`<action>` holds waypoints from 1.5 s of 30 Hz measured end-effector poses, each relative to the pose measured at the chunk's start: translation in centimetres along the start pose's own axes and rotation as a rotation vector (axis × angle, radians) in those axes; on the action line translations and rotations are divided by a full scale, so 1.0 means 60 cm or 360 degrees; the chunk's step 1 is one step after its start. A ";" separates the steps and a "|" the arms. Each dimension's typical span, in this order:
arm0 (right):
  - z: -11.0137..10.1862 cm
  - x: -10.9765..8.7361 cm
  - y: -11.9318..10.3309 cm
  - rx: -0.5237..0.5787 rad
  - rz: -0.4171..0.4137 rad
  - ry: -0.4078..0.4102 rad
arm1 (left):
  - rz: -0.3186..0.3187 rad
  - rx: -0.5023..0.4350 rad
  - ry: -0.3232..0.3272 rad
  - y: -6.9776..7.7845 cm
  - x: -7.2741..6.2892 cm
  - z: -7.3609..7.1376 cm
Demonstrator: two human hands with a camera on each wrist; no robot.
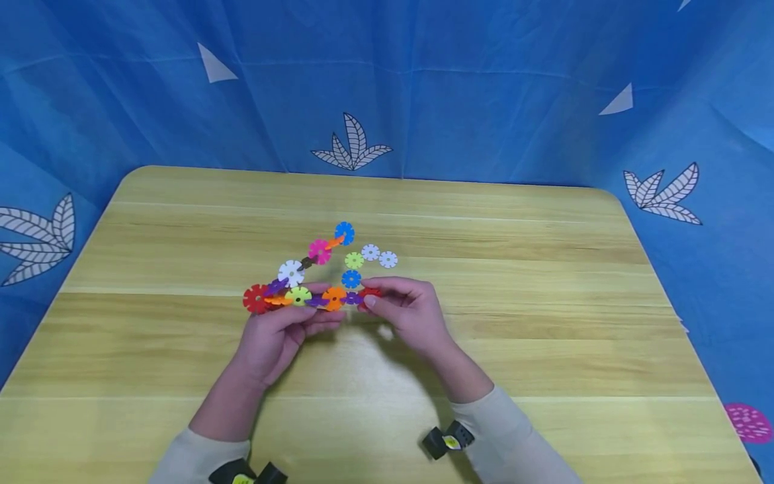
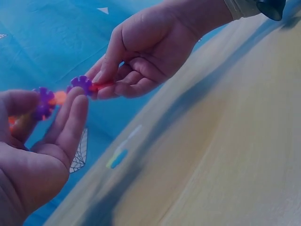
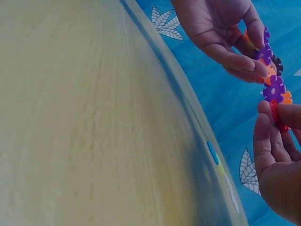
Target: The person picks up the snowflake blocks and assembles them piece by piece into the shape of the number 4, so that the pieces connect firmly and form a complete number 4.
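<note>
A chain of coloured plastic snowflake discs point(image 1: 298, 296) is held up above the table, bent into two arms. Its far arm runs up past a white disc point(image 1: 291, 273) and a pink one to a blue disc point(image 1: 345, 232). My left hand point(image 1: 275, 339) grips the near arm between thumb and fingers, around the lime and purple discs. At that arm's right end, my right hand point(image 1: 411, 312) pinches a red disc point(image 3: 277, 115), which is joined to a purple disc point(image 3: 274, 89). In the head view the fingers partly cover the red disc.
Loose discs lie on the wooden table point(image 1: 544, 302) beyond the hands: a blue one point(image 1: 351, 279), a lime one point(image 1: 354, 260) and two pale ones point(image 1: 379, 255). A blue cloth with leaf prints point(image 1: 484, 101) hangs behind the table.
</note>
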State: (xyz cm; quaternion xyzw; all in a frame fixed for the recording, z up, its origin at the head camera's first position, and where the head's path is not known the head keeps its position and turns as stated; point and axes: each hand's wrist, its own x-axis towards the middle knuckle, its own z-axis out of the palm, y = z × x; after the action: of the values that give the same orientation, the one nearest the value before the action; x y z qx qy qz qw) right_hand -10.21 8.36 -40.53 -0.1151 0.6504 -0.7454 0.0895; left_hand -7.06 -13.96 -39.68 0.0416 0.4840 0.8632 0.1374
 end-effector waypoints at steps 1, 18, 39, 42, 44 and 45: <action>0.000 0.000 -0.001 -0.0001 0.0001 0.0003 | -0.0012 0.0033 0.0033 0.000 0.001 0.002; 0.005 -0.001 -0.009 0.0112 0.0096 0.0046 | -0.0064 0.0425 0.0512 0.000 0.010 0.029; 0.004 -0.002 -0.011 0.0126 -0.0005 0.0082 | 0.0060 0.0482 0.0544 -0.006 0.007 0.042; 0.003 -0.002 -0.011 0.0108 -0.0029 0.0077 | 0.0069 0.0481 0.0538 -0.007 0.007 0.044; 0.003 -0.002 -0.010 0.0096 -0.0045 0.0069 | 0.0067 0.0480 0.0545 -0.008 0.006 0.044; 0.002 -0.002 -0.011 0.0091 -0.0051 0.0062 | 0.0064 0.0473 0.0553 -0.009 0.006 0.045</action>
State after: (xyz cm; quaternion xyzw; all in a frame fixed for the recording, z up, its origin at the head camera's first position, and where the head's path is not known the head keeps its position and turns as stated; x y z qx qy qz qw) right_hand -10.05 8.34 -39.88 -0.1083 0.6286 -0.7671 0.0681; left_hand -6.77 -11.39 -38.74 -0.0783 0.6213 0.7792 0.0270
